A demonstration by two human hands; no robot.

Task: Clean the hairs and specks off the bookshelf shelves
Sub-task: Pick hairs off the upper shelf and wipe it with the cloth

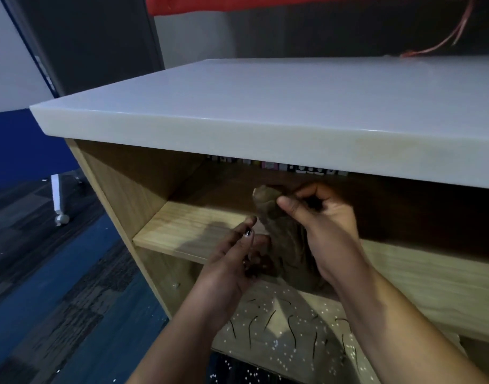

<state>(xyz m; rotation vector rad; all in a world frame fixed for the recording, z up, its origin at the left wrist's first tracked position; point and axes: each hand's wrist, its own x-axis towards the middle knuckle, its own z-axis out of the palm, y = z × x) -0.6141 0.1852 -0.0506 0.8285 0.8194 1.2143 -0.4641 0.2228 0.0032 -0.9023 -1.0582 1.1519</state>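
- The bookshelf (121,189) is light wood under a thick white top (265,106), and both hands are raised in front of its upper opening.
- The right hand (326,223) grips a brown cloth (287,245). Its thumb and curled fingers pinch the bunched upper end, and the rest hangs down along the left side of its palm.
- The left hand (232,261) is just left of the cloth's lower part, thumb pointing up and fingers curled towards the fabric. Whether they actually hold it cannot be told.
- The cloth hangs between the two hands, above the near edge of the upper shelf (182,228), with its bottom end hidden behind the hands.
- The lower shelf (398,289), below and nearer than the hands, carries dark hairs (291,327) and scattered white specks (268,309).
- A row of small coloured items (298,168) lines the far back of the upper opening; what they are is unclear.
- On the left there is blue-and-grey floor (71,273) and a white castor leg (59,200).
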